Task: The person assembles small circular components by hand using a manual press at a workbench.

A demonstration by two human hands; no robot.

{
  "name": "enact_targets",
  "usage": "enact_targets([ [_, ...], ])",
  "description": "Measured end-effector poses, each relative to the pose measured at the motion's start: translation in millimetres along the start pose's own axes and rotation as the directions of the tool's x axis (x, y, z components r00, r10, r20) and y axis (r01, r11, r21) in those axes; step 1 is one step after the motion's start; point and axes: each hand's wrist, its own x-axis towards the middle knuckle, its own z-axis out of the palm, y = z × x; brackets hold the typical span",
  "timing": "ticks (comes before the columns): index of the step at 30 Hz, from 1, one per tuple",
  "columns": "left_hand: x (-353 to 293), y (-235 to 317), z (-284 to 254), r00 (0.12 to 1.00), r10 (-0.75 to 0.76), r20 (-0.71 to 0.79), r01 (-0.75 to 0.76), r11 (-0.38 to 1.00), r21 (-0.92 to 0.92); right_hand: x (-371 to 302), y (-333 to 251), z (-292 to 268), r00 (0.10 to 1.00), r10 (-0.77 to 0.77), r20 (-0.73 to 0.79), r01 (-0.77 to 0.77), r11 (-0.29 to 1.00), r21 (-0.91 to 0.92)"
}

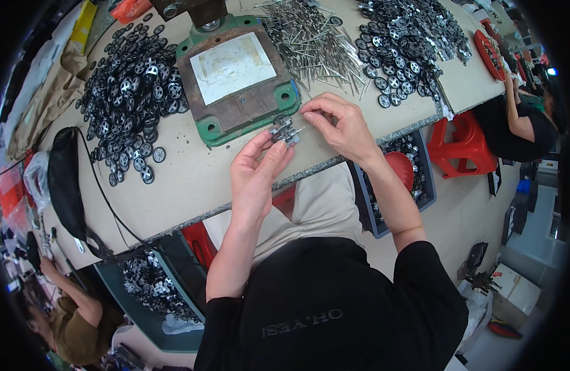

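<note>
Grey and hard-looking, the small part (285, 132) is pinched between thumb and fingers of the left hand (254, 172) above the table (192, 176), probably light, stiff and best held by its sides. Nearly closed, the right hand (343, 128) is just beside it; whether its fingertips hold anything cannot be told. Farther out are a rough brown-and-green metal base (228, 115), black wheels (133, 93) to the left and slim, likely slippery metal pins (316, 46) to the right.

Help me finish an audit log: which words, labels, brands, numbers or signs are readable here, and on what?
Black shirt: faint lettering on the front; wording not copied here.
Pale sheet on the machine base: stained, no readable text.
White box at right: any marking too small and blurred.
</note>
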Motion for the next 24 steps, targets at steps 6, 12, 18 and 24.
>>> enact_targets([
  [6, -5.4, -0.3, -13.6, 0.997, 0.073, -0.022, -0.075, 0.99, -0.118, -7.4, 3.2, 3.0, 0.982, -0.037, -0.184, 0.054, 0.994, 0.091],
  [12, -16.5, 6.2, -23.0, 0.992, 0.111, -0.063, -0.12, 0.982, -0.144, -10.5, -11.7, 36.6, 0.951, -0.116, -0.288, 0.015, 0.944, -0.33],
  [18, -20.4, 5.1, -24.6, 0.996, 0.083, -0.027, -0.086, 0.988, -0.131, -12.4, -14.0, 41.6, 0.98, 0.066, -0.186, -0.022, 0.973, 0.231],
  [24, -19.1, 3.0, -21.8, 0.998, 0.058, -0.029, -0.062, 0.988, -0.14, -24.8, -22.0, 41.5, 0.982, 0.124, -0.139, -0.034, 0.852, 0.523],
])
